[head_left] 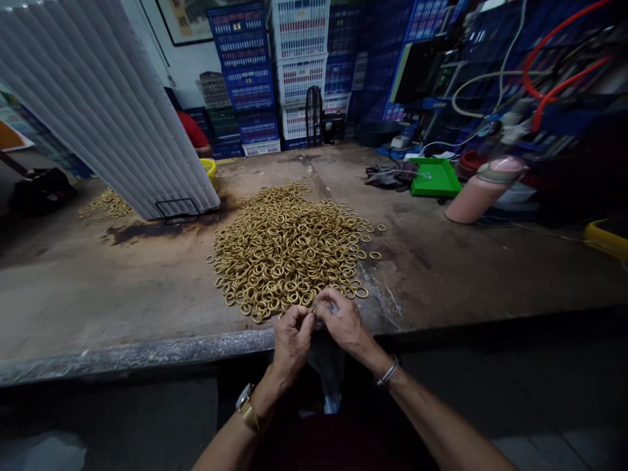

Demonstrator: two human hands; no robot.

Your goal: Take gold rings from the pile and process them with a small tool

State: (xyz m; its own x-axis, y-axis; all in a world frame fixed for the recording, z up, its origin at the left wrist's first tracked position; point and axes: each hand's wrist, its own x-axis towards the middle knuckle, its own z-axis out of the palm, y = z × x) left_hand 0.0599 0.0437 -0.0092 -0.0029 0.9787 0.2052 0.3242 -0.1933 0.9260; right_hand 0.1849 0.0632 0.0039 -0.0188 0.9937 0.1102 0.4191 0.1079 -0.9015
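A: Grip?
B: Bare left hand and bare right hand curl, fingertips nearly meeting; cannot tell what's held.
A: Material?
B: Round, gold-coloured, metallic-looking rings heap on the brown tabletop beyond; probably light, stiff, slippery. Pinch rims.

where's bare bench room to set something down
Left of the ring pile, the bench is bare between the dark stain and the front edge. Another free patch lies right of the pile, in front of the pink container. Crowded: the pile's near side, where left hand and right hand are.
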